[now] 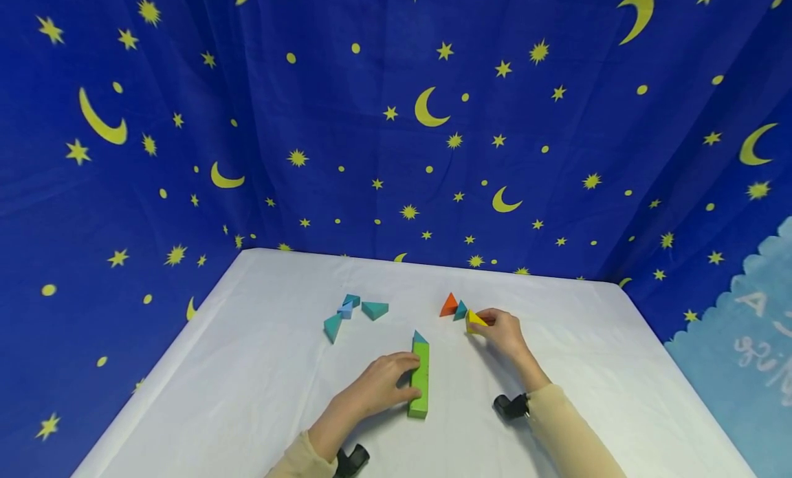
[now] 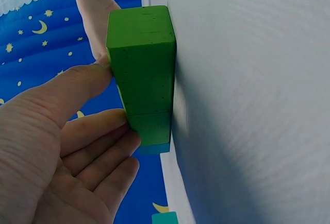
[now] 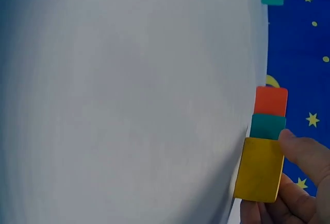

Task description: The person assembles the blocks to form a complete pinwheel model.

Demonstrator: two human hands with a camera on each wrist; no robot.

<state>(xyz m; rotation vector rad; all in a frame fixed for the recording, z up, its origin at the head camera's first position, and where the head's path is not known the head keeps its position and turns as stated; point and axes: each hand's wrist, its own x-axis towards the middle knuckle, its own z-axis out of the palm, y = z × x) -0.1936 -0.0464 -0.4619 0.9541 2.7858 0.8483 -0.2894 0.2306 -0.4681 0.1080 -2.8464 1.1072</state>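
Left hand (image 1: 380,385): thumb and fingers spread, fairly straight, tips against the left side of the green bar (image 1: 420,382); not closed round it. Bar lies on the tabletop (image 1: 278,395), just right of those fingers, long axis running away from the person; blue triangle (image 1: 420,338) at its far end.

Right hand (image 1: 504,332): thumb and fingers pinch the yellow block (image 1: 474,321), gap only block-wide. Yellow sits right of and nearer than the teal triangle (image 1: 460,311), orange triangle (image 1: 448,306) beyond; yellow–teal contact unclear. Right hand is nearer this row, left nearer the bar.
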